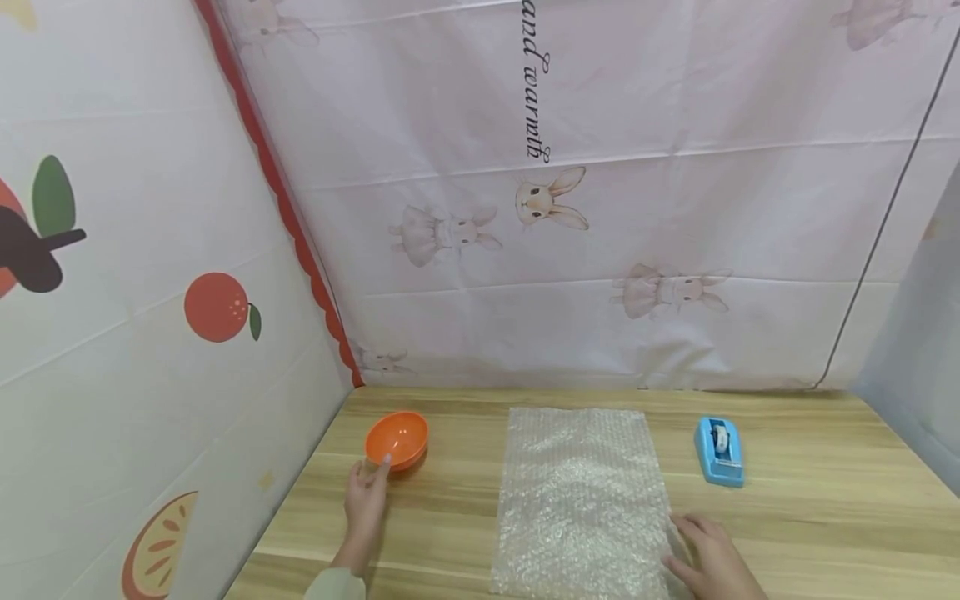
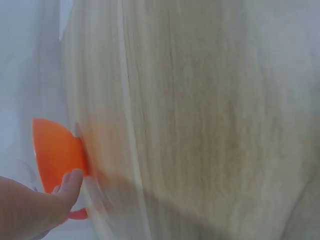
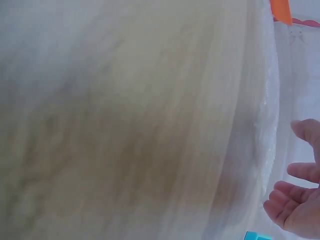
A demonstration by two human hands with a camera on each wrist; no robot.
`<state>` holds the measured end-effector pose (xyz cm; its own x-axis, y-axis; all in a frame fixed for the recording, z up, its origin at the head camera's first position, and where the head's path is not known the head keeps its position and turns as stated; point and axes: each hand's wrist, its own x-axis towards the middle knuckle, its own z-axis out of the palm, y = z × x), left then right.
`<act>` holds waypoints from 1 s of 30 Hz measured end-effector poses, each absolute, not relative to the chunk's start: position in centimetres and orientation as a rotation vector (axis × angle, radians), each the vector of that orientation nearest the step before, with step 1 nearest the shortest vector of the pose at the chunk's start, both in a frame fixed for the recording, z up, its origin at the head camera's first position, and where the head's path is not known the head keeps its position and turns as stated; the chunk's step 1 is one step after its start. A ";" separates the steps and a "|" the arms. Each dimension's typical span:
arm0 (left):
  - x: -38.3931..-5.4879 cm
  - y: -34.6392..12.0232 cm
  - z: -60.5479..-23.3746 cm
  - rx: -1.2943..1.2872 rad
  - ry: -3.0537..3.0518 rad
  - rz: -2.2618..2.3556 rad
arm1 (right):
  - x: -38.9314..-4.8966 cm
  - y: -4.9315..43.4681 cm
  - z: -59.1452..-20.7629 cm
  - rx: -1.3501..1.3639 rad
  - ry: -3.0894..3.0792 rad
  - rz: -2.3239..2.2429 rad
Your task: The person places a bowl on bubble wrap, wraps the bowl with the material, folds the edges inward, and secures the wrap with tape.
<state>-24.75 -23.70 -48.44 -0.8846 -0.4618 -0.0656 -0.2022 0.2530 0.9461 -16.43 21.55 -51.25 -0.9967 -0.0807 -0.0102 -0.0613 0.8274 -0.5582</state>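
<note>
An orange bowl (image 1: 397,437) sits upright on the wooden table at the left. My left hand (image 1: 366,504) is at its near side, the thumb tip overlapping the rim and the other fingers just outside it, loosely bent. In the left wrist view the thumb crosses in front of the lower side of the bowl (image 2: 56,152). A sheet of clear bubble wrap (image 1: 581,500) lies flat in the middle. My right hand (image 1: 708,554) hovers by its right edge, fingers spread and slightly bent, nothing between them; the right wrist view shows the same hand (image 3: 300,195).
A blue tape dispenser (image 1: 720,454) holding a roll of tape stands right of the bubble wrap. Behind the wooden table (image 1: 825,492) hangs a rabbit-print cloth (image 1: 600,333); a fruit-print cloth (image 1: 247,417) runs along the left edge.
</note>
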 end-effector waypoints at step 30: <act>-28.2 -24.9 -50.6 0.643 -1.937 -2.245 | -16.6 20.2 -51.4 0.214 2.688 -0.966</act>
<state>-28.24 -24.87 -50.64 -0.9047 -0.3490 -0.2442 -0.1905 -0.1812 0.9648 -16.61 20.23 -51.41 -0.9510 0.0451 -0.3059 0.2295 0.7660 -0.6004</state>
